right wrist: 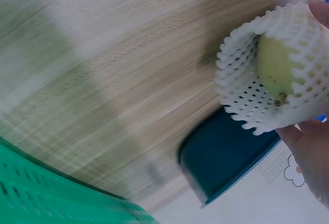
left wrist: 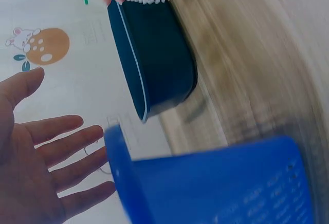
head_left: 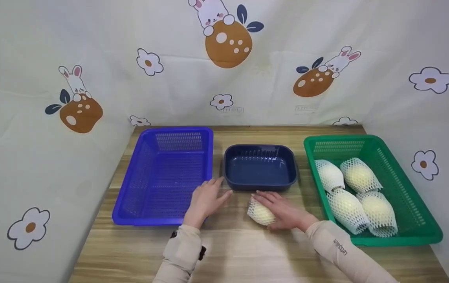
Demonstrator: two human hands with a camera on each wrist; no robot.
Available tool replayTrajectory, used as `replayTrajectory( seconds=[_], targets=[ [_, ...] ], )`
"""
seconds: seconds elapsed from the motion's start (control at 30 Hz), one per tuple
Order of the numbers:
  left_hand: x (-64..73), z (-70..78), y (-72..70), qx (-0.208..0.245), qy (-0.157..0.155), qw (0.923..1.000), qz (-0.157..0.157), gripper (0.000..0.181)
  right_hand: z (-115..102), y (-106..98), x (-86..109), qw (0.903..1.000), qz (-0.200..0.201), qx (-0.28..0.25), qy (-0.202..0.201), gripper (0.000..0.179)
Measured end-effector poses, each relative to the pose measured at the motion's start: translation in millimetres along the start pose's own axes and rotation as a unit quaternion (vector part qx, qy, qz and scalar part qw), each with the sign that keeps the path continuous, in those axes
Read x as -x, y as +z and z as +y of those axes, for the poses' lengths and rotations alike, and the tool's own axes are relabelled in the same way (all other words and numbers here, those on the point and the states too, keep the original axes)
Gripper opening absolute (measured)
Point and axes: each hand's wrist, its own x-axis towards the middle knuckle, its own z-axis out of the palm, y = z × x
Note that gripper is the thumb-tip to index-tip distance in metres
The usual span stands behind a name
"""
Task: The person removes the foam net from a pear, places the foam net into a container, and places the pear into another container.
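Observation:
My right hand point(head_left: 285, 212) grips a pale yellow-green fruit point(head_left: 261, 213) in a white foam net, in front of the navy dish. The right wrist view looks into the net's loose end, where the fruit point(right wrist: 277, 67) shows a small dark stem nub. Thumb and fingers lie on opposite sides of it there. My left hand point(head_left: 205, 199) holds nothing and hovers near the right rim of the blue basket point(head_left: 161, 220). Its fingers point(left wrist: 72, 154) are spread and nearly straight in the left wrist view. The rectangular navy dish point(head_left: 259, 173) between the baskets holds nothing.
On the right stands a green basket point(head_left: 416, 196) with several net-wrapped fruits point(head_left: 348, 210) in its left part. No fruit shows in the blue basket. All stand on a wood-grain table point(head_left: 240, 255), with a printed cloth point(head_left: 177, 86) hanging behind and at the sides.

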Motion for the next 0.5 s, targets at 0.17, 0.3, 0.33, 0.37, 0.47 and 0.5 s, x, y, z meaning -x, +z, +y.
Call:
replayTrajectory(
  seconds=[0.17,0.3,0.33,0.37,0.47,0.5],
  targets=[
    [0.6,8.8,7.2,0.035,0.017,0.9992,0.004,0.055,3,-2,8.8,0.9995,-0.001,-0.021,0.023,0.096],
    [1.8,16.0,15.0,0.064,0.029,0.9975,-0.009,0.053,4,-3,14.8,0.9985,-0.004,-0.038,0.04,0.094],
    [2.1,17.9,17.0,0.069,0.03,0.9971,-0.015,0.054,4,-3,16.0,0.9982,-0.003,-0.043,0.041,0.094],
    [2.5,19.8,18.9,0.075,0.031,0.9965,-0.02,0.054,5,-2,16.9,0.9981,-0.003,-0.045,0.042,0.093],
    [2.4,24.5,26.3,0.092,0.037,0.9946,-0.031,0.054,5,-3,18.8,0.9976,0.002,-0.054,0.042,0.09],
    [2.4,25.9,29.1,0.097,0.037,0.994,-0.035,0.055,5,-3,19.6,0.9973,0.004,-0.06,0.043,0.089]
  ],
)
